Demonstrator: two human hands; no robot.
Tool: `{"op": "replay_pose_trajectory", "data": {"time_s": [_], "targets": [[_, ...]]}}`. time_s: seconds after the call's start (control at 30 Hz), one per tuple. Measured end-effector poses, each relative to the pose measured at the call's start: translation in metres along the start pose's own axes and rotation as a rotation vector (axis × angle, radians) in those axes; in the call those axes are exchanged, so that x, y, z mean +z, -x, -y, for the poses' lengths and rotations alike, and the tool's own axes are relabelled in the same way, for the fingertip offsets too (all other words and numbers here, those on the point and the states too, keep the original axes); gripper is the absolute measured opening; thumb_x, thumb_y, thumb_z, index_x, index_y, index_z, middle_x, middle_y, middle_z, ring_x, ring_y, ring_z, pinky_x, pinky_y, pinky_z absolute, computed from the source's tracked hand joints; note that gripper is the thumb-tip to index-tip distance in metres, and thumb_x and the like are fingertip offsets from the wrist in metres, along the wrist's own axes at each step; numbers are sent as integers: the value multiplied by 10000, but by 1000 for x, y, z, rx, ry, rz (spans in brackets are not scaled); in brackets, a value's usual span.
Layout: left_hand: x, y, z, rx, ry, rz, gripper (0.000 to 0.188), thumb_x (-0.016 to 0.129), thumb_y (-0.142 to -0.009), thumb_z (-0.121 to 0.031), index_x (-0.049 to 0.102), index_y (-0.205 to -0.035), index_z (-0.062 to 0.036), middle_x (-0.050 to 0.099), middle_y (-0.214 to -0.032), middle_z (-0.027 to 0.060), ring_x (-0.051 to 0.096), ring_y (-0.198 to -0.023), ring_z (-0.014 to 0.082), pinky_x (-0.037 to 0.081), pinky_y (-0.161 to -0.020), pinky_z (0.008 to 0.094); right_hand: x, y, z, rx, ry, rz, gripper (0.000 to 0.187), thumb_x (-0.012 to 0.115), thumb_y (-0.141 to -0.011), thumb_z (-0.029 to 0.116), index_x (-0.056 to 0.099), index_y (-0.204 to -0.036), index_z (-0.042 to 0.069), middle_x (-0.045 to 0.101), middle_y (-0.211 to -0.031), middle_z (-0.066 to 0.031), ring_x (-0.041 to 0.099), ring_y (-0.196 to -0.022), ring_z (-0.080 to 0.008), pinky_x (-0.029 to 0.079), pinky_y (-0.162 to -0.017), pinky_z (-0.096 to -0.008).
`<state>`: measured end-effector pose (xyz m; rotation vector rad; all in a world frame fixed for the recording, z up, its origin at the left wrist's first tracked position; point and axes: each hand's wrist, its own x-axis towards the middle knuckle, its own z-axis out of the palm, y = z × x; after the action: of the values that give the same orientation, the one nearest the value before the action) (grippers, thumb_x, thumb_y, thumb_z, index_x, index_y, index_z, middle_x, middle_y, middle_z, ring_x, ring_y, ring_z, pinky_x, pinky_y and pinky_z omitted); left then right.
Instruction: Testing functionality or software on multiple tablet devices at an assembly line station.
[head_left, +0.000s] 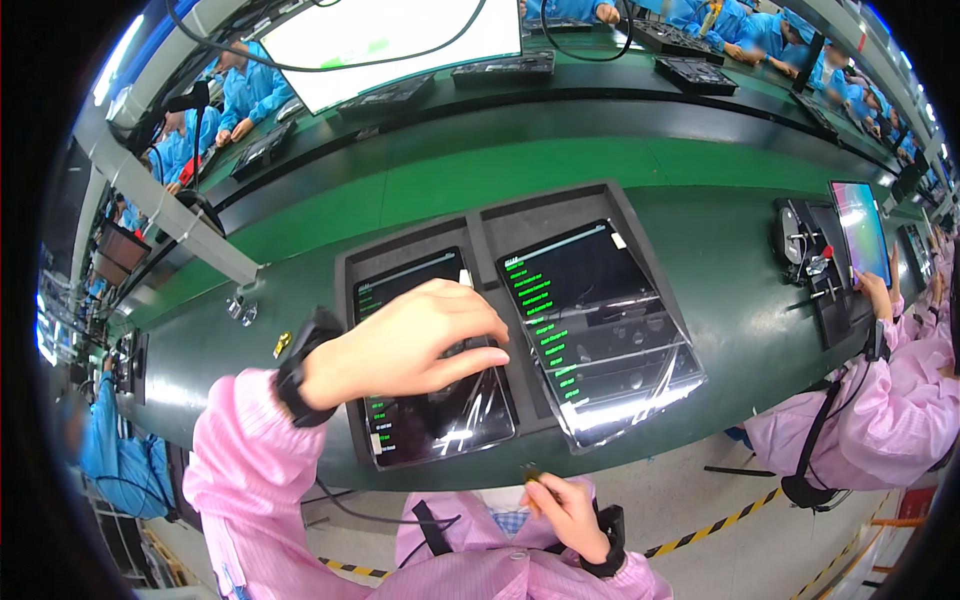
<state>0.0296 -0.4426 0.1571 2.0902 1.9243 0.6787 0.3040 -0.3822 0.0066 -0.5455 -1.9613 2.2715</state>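
Two tablets lie side by side in a dark grey foam tray. The left tablet (455, 420) and the right tablet (600, 330) both show a column of green text lines on a black screen, and glossy clear film covers them. My left hand (420, 335) is over the left tablet, its fingers bent together and the thumb held apart, with nothing seen between them. It hides the middle of that screen; whether it touches the glass I cannot tell. Below the table edge, close to my body, my right hand (568, 515) pinches something small and dark yellowish, too small to name.
The foam tray (478, 245) rests on a green table (700, 220). Small clear items (240, 308) and a yellow item (283, 344) lie left of it. To the right, a co-worker in pink handles a lit tablet (862, 230) beside a black fixture (815, 260). A big screen (400, 50) hangs ahead.
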Motion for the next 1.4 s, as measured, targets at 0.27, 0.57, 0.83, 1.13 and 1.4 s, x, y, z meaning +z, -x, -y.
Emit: {"op": "replay_pose_trajectory", "data": {"time_s": [0.27,0.57,0.83,1.13,1.4], "targets": [[-3,70,-81,-161,-30,-23,299,706,-806,-215,636,-1059,-70,645,-1103,56,588,-1035,251,419,-891,387,27,-25,3,-118,-34,-43,315,458,-983,153,536,-732,-20,505,-588,-25,447,-542,-69,352,-507,-234],[18,86,-94,-197,-6,24,344,720,-791,-244,637,-1077,-73,621,-1163,57,574,-1084,244,412,-924,402,32,-34,9,-61,-23,-56,353,450,-995,205,549,-746,-24,477,-544,-25,435,-513,-78,346,-489,-255],[19,79,-94,-170,6,37,347,715,-796,-248,636,-1083,-71,620,-1178,57,569,-1106,246,408,-936,406,33,-34,6,-46,-16,-67,367,447,-995,220,560,-747,-25,473,-524,-36,444,-494,-91,352,-481,-267],[26,75,-93,-123,2,34,329,692,-825,-260,612,-1062,-46,624,-1125,58,573,-1093,219,409,-931,394,31,-34,8,-48,5,-55,370,445,-995,223,563,-750,-28,478,-526,-42,454,-501,-96,359,-485,-271],[31,74,-91,-161,16,76,324,708,-802,-236,645,-1072,-69,629,-1177,48,567,-1131,218,403,-949,399,30,-35,8,-29,18,-37,362,450,-991,225,554,-758,-32,488,-540,-51,470,-503,-106,364,-490,-280]]}}
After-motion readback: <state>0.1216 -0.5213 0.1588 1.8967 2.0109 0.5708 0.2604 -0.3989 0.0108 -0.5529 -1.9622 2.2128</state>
